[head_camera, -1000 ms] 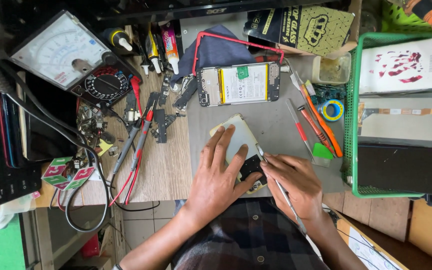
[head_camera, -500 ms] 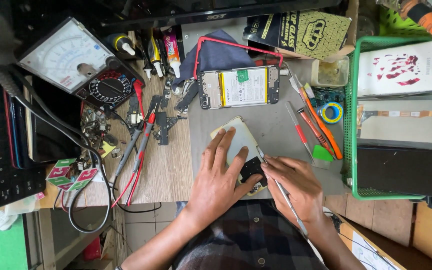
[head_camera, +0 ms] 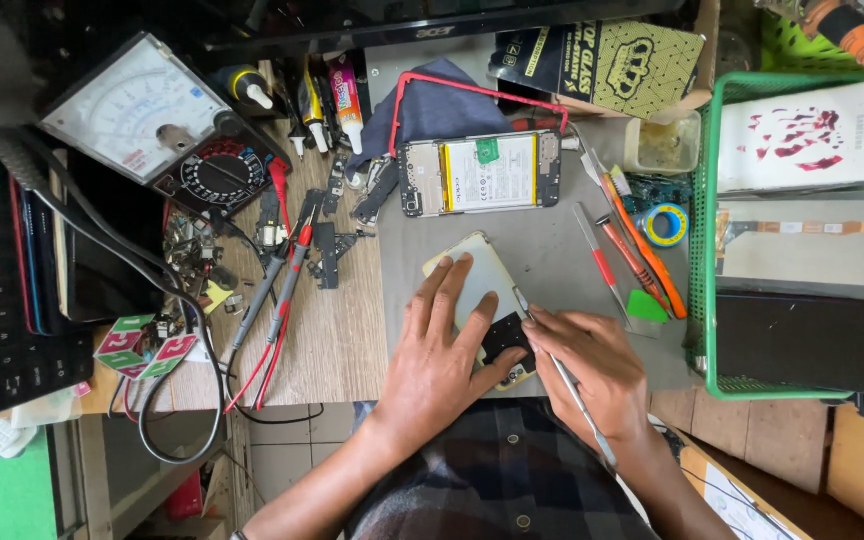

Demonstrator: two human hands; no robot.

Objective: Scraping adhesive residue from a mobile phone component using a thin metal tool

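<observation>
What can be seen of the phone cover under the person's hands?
The phone cover is a pale cream, rounded-corner shell lying flat and slanted on the grey mat. The left hand presses on it, hiding its lower part. A small black part sits at its near end, where the right hand works a thin metal tool.

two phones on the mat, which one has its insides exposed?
The far phone, lying crosswise beyond the hands: its back is off, showing battery and boards. The near phone, pale and closed, lies under the left hand.
</observation>
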